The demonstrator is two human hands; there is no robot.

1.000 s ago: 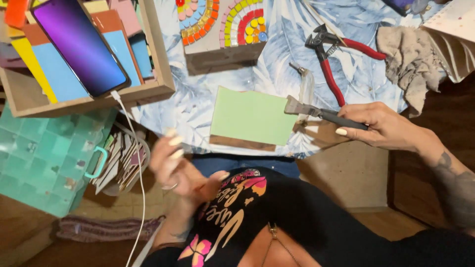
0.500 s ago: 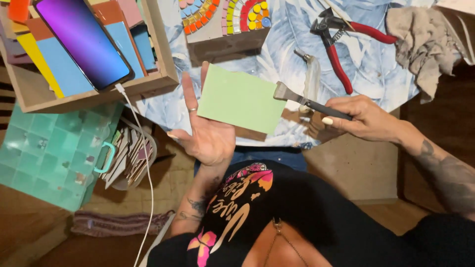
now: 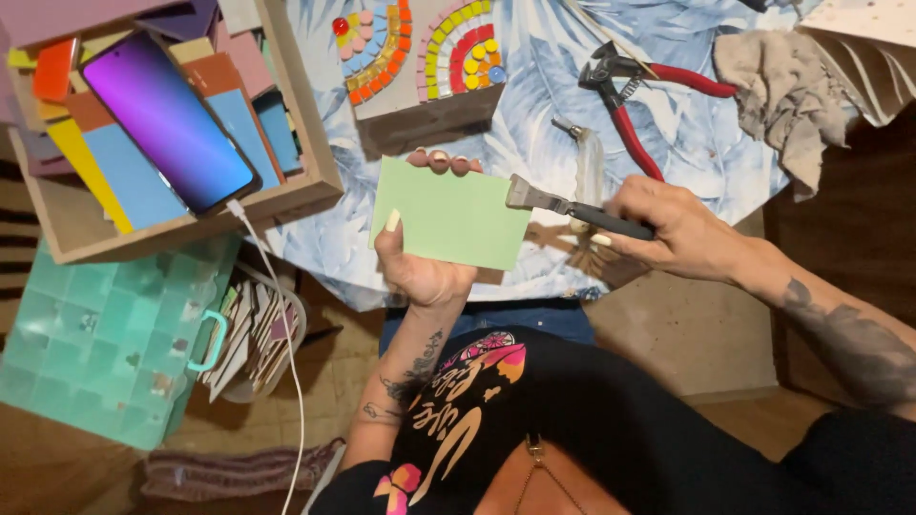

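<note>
Head view: left hand (image 3: 420, 272) is gripping a pale green tile (image 3: 448, 212) from below, thumb on its face, fingertips curling over the top edge. Right hand (image 3: 673, 229) is closing around a dark-handled cutter (image 3: 572, 205), its metal head touching the tile's right edge at 3 o'clock. The tile is looking whole, with no score line I can make out, so cutting seems barely begun. At 12 o'clock a mosaic piece (image 3: 420, 52) is lying partly filled; red pliers (image 3: 634, 105) are resting at 1 o'clock, untouched.
</note>
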